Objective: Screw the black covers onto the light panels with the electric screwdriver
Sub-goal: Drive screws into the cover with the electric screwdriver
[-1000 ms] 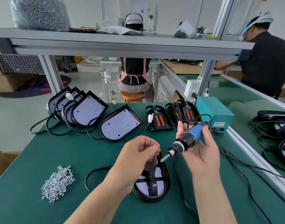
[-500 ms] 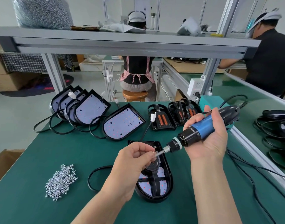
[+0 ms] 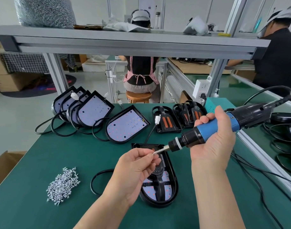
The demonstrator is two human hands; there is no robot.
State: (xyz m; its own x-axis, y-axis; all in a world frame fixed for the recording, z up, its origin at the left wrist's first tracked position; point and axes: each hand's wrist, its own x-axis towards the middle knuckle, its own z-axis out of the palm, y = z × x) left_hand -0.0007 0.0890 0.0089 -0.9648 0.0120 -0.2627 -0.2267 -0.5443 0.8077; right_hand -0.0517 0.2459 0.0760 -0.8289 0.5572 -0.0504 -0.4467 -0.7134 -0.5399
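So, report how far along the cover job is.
Done: one black cover sits on the front panel; screws in it can't be seen. In hand: the left hand pinches a screw at the bit of the screwdriver gripped by the right hand. To do: bare panels and loose covers behind.

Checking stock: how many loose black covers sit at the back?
3 covers: one flat beside the white connector, two overlapping right of it, by the teal box. More may hide.

Right hand gripping blue-black electric screwdriver, bit tip meeting small screw pinched in left hand, above covered light panel on green table, screw pile left, uncovered panels behind
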